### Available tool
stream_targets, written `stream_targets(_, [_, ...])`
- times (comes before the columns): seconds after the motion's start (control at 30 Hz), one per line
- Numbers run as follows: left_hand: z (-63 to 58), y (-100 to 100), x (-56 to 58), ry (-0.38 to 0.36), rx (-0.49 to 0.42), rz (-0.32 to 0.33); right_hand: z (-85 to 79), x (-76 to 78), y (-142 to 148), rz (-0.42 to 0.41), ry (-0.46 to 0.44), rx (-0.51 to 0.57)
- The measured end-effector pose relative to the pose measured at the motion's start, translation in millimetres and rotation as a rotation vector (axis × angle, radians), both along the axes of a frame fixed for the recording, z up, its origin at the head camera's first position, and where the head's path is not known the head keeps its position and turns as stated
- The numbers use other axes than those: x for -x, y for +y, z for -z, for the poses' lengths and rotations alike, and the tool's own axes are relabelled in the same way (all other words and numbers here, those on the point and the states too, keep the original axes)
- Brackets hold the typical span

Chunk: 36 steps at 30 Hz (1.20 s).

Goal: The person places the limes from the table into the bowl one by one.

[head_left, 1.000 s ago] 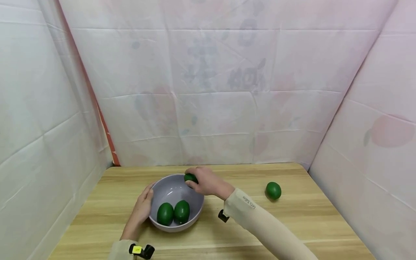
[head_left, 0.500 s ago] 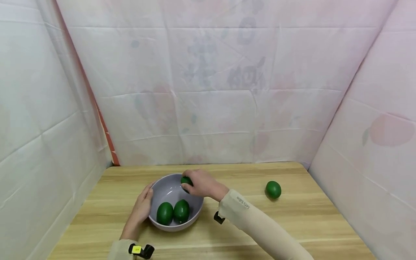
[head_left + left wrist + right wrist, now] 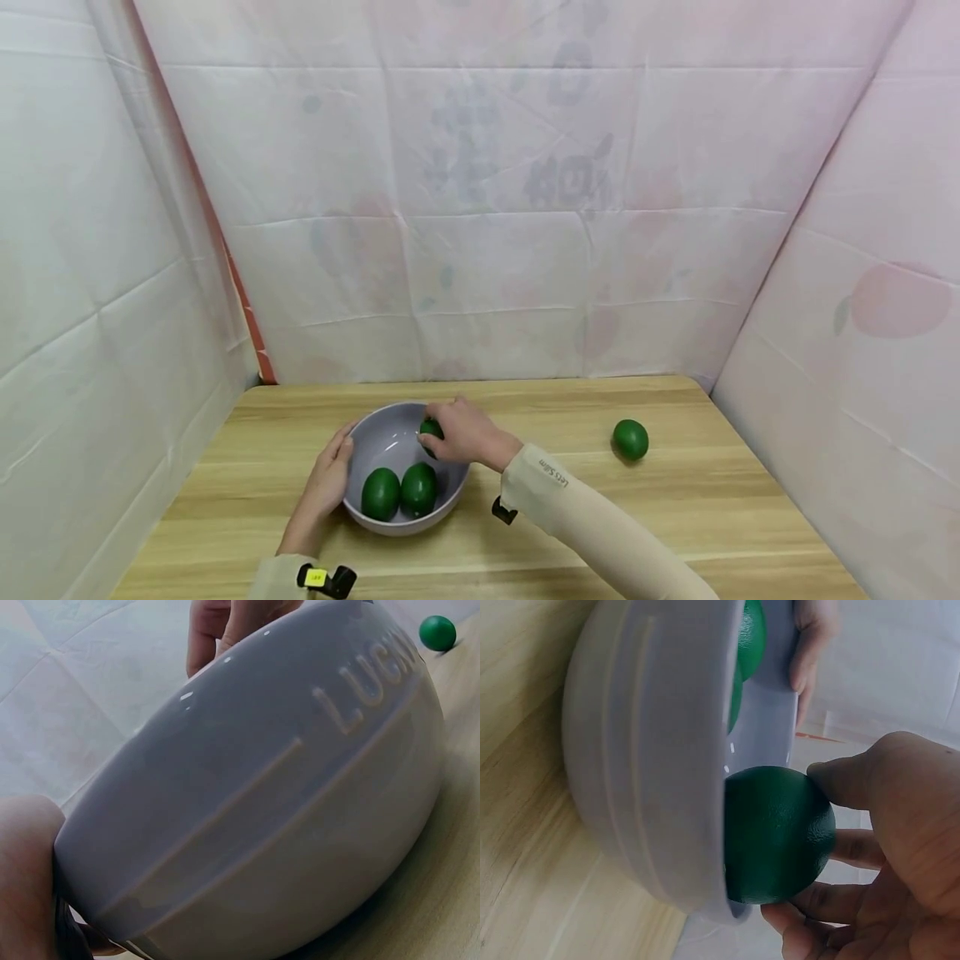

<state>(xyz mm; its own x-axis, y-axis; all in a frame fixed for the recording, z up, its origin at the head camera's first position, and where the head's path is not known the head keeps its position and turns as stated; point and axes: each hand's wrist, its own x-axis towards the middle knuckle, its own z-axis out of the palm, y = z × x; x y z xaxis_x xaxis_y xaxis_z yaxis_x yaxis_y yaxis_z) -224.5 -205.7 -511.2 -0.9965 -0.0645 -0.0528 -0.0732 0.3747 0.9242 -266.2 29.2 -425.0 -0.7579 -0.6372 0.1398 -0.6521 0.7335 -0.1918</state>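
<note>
A grey-purple bowl (image 3: 386,454) stands on the table toward its left side. My left hand (image 3: 328,477) grips its left rim; in the left wrist view the thumb lies at the rim and a fingertip shows behind the wall. My right hand (image 3: 468,431) pinches a dark green oval fruit (image 3: 778,834) between thumb and fingers. That fruit is just inside the bowl's far right rim, its lower part hidden by the wall in the right wrist view. Two similar green fruits (image 3: 381,493) lie side by side in the near part of the bowl.
Another green fruit (image 3: 631,439) lies on the wooden table (image 3: 555,533) at the right. White printed sheets (image 3: 495,275) hang behind and at both sides of the table. Raised lettering shows on the bowl's outer wall in the left wrist view.
My right hand has moved left and down with the green fruit, from over the rim to inside the bowl. My left hand and the bowl stay in place.
</note>
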Motion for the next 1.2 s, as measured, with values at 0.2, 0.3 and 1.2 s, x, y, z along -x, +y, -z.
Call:
stream_targets(0.2, [-0.1,0,0.5,0.009,0.000,-0.004,3.5,3.0,2,0.024,-0.014,-0.012])
stream_targets(0.3, [-0.1,-2,1.3,0.024,0.004,0.001,5.1,4.2,2,0.025,0.000,-0.036])
stream_targets(1.2, [-0.6,-2,-0.1,0.011,0.012,0.002,25.0,-6.3,-16,-0.260,-0.141,-0.034])
